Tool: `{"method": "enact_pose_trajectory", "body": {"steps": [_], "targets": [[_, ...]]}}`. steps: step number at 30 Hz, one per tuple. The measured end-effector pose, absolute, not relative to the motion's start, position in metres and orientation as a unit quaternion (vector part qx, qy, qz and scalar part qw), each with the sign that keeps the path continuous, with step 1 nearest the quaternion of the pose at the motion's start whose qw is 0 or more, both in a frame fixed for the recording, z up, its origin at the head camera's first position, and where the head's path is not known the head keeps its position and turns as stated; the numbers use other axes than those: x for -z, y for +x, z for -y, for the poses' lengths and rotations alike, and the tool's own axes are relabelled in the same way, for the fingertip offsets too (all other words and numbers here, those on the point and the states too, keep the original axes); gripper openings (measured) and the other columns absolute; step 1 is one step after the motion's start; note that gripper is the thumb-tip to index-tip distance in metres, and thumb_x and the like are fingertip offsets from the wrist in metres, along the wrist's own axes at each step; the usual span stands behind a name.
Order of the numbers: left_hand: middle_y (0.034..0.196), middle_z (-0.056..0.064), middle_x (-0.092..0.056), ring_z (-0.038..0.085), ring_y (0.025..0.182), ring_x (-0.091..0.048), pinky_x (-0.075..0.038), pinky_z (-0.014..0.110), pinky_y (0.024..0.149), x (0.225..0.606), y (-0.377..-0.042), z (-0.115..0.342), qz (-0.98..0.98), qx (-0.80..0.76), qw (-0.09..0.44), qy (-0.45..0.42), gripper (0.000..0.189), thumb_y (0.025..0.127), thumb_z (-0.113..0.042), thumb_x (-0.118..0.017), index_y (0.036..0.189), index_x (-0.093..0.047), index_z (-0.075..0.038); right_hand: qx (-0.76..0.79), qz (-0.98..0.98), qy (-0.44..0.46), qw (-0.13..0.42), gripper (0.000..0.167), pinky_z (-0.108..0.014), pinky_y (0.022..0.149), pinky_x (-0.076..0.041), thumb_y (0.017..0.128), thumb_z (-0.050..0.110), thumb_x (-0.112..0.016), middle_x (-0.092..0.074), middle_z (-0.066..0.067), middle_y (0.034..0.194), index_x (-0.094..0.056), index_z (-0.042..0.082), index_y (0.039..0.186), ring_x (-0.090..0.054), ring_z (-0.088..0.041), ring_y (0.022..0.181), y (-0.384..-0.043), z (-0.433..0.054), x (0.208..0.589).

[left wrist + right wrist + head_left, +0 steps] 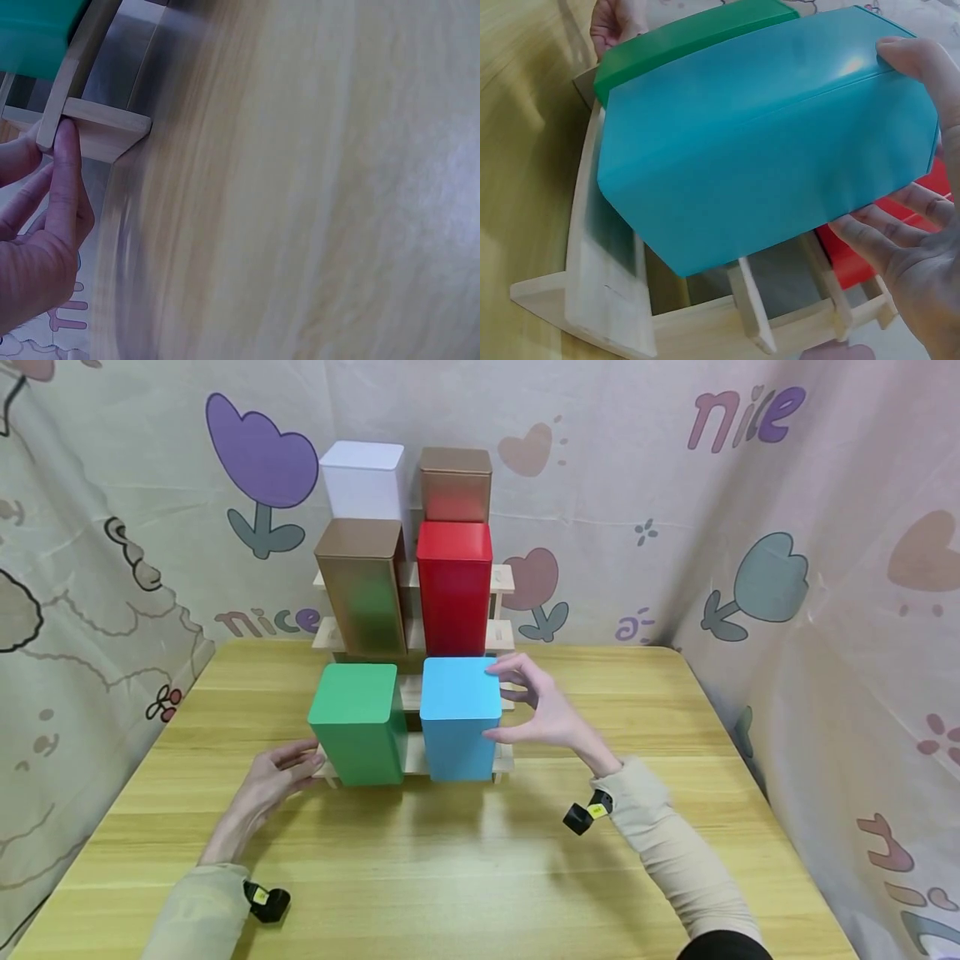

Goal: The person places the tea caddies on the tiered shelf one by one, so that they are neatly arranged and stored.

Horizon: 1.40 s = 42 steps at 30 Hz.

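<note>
A blue box (461,718) stands at the front right of a tiered wooden rack (415,753). My right hand (543,706) grips it near the top, thumb at the front and fingers behind. The right wrist view shows the thumb on one edge of the blue box (765,150) and the fingers along the opposite side. A green box (358,727) is beside it, at the front left. My left hand (277,781) pinches the left end of the rack's front slat (69,90) between thumb and fingers, just left of the green box.
Higher on the rack, a brown box (363,589) and a red box (455,589) form the middle row. Behind them are a white box (365,481) and a smaller-looking brown box (456,485). The rack stands on a wooden table (450,877), with a patterned curtain (592,468) behind.
</note>
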<state>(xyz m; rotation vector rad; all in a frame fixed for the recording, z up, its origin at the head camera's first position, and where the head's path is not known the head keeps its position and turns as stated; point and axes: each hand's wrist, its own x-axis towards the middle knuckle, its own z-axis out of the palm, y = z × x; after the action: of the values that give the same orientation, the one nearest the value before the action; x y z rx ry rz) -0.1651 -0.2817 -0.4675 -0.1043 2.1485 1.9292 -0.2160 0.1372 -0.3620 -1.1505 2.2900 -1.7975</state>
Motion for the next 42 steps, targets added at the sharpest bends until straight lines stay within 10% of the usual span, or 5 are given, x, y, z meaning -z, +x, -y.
{"method": "enact_pose_trajectory", "body": {"steps": [42], "targets": [[0.101,-0.019,-0.064,-0.003,0.094,-0.067,-0.063,0.018,0.088,0.468,-0.166,0.282,-0.733,-0.668,0.120,-0.033,0.070,0.100,-0.012,-0.062,0.151,-0.023,0.017,0.577,-0.728,-0.369,0.017,0.074,-0.045,0.113,-0.052,0.067,-0.012,-0.085,-0.046,-0.020,0.138,-0.049,-0.001,0.130,-0.054,-0.037,0.130,-0.222,-0.129,0.384]]}}
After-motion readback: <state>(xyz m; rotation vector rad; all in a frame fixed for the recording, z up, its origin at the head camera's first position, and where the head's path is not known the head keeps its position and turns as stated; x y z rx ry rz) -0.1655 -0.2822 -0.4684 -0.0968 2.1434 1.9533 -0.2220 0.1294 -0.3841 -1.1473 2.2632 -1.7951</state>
